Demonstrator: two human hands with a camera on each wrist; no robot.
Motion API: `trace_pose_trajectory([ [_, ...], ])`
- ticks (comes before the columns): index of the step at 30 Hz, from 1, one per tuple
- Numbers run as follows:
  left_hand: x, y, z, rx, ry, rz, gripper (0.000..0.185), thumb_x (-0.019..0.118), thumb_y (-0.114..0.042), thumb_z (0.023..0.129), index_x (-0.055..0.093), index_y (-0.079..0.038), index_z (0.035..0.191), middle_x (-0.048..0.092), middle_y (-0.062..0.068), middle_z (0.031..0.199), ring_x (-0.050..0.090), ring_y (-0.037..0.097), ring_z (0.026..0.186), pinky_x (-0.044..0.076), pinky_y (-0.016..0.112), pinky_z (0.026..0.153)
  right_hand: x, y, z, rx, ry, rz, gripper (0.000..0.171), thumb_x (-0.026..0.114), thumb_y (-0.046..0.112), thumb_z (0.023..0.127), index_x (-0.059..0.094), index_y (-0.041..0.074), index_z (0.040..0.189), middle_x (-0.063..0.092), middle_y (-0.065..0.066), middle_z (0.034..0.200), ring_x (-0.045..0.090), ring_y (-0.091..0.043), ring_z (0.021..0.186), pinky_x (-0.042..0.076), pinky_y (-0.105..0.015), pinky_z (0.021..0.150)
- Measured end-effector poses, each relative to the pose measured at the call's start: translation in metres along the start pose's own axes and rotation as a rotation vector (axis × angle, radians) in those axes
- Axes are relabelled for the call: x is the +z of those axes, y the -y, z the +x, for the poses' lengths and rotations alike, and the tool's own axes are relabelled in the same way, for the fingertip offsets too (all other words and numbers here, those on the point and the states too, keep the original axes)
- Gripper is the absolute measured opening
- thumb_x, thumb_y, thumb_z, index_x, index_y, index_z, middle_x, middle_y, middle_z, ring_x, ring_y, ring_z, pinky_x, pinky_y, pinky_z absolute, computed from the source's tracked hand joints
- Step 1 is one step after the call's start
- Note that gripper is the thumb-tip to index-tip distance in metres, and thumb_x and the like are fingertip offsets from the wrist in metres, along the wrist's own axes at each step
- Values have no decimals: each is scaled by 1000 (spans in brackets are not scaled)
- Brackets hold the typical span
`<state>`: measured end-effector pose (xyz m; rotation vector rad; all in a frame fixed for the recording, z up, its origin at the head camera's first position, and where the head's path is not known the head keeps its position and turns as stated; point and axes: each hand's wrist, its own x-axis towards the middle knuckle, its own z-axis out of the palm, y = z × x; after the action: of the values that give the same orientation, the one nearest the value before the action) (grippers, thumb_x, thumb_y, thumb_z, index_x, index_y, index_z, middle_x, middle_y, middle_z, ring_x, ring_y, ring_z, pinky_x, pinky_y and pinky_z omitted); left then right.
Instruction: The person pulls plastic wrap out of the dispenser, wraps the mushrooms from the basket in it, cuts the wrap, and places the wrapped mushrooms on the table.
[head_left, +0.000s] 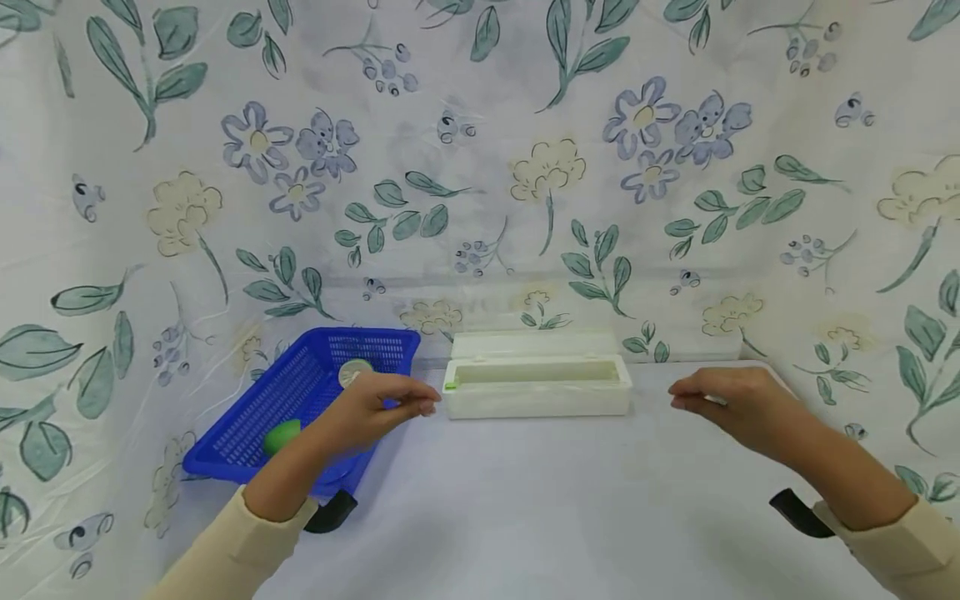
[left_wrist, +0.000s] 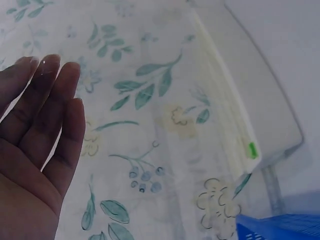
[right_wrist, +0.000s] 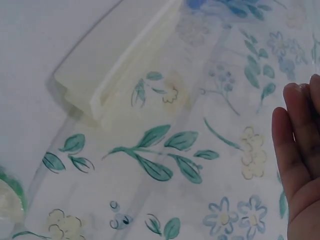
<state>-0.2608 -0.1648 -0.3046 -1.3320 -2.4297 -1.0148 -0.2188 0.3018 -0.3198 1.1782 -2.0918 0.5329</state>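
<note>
From the head camera, a long cream box (head_left: 537, 387) lies on the white tabletop (head_left: 525, 500) with its lid tipped back against the floral cloth backdrop (head_left: 480, 150). The left hand (head_left: 371, 408) hovers just left of the box's left end, over the near corner of a tilted blue basket (head_left: 247, 417); its fingers are straight and relaxed, holding nothing. The right hand (head_left: 731, 408) hovers to the right of the box, apart from it, palm down, fingers loose and empty. In the basket, left of the box, lie a green ball (head_left: 282, 435) and a pale round thing (head_left: 354, 372).

The left wrist view shows the left hand's fingers (left_wrist: 50, 110) spread flat, and the box's end with a small green tab (left_wrist: 252, 149).

The right wrist view shows straight fingers (right_wrist: 300, 130) and the box's other end (right_wrist: 115, 65) well off.

Both hands seem poised either side of the open box; the next move likely calls for closing in on it from both ends. The printed cloth covers wall and sides.
</note>
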Motion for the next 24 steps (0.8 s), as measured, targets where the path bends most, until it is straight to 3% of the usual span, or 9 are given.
trace_pose_trajectory([
  [3, 13, 3, -15, -13, 58, -41, 15, 65, -3, 92, 73, -6, 105, 72, -2, 93, 67, 10, 83, 55, 30, 72, 13, 10, -20, 32, 40, 94, 27, 58, 33, 96, 72, 10, 93, 71, 5, 87, 67, -8, 74, 49, -11, 68],
  [6, 30, 7, -34, -113, 127, -103, 15, 63, -12, 95, 73, -10, 106, 71, -6, 93, 66, 9, 83, 54, 28, 71, 29, 19, -41, 75, 95, 179, 9, 68, 20, 91, 71, 11, 94, 71, 6, 88, 66, -5, 76, 48, -11, 67],
  [8, 44, 11, -47, -166, 171, -147, 16, 62, -17, 96, 73, -12, 106, 70, -9, 93, 65, 9, 82, 53, 28, 69, 41, 24, -56, 106, 147, 232, 14, 74, 6, 84, 71, 12, 96, 70, 7, 90, 66, -5, 77, 48, -11, 67],
  [11, 63, 14, -65, -234, 236, -185, 17, 61, -22, 96, 74, -13, 104, 70, -11, 92, 64, 7, 81, 52, 27, 68, 59, 29, -75, 148, 224, 305, 23, 75, -2, 80, 70, 12, 98, 70, 8, 90, 66, -4, 78, 48, -11, 65],
  [15, 87, 21, -80, -167, 263, -119, 15, 63, -19, 96, 74, -11, 100, 70, -7, 92, 62, 2, 82, 52, 26, 68, 80, 30, -96, 170, 302, 344, 21, 74, -2, 80, 69, 9, 97, 69, 6, 89, 64, -2, 79, 48, -11, 65],
  [18, 103, 26, -86, -90, 279, -7, 10, 65, -14, 93, 74, -12, 97, 70, -9, 92, 62, 0, 84, 52, 24, 71, 92, 31, -107, 173, 353, 305, 20, 76, 0, 80, 69, 10, 95, 68, 9, 88, 62, 1, 78, 46, -10, 65],
  [24, 123, 32, -91, -22, 375, 221, 9, 70, -13, 89, 75, -19, 93, 65, -19, 89, 60, -4, 83, 49, 18, 72, 112, 35, -120, 87, 395, 185, 24, 79, 0, 74, 71, 17, 89, 62, 16, 85, 57, 5, 78, 44, -10, 68],
])
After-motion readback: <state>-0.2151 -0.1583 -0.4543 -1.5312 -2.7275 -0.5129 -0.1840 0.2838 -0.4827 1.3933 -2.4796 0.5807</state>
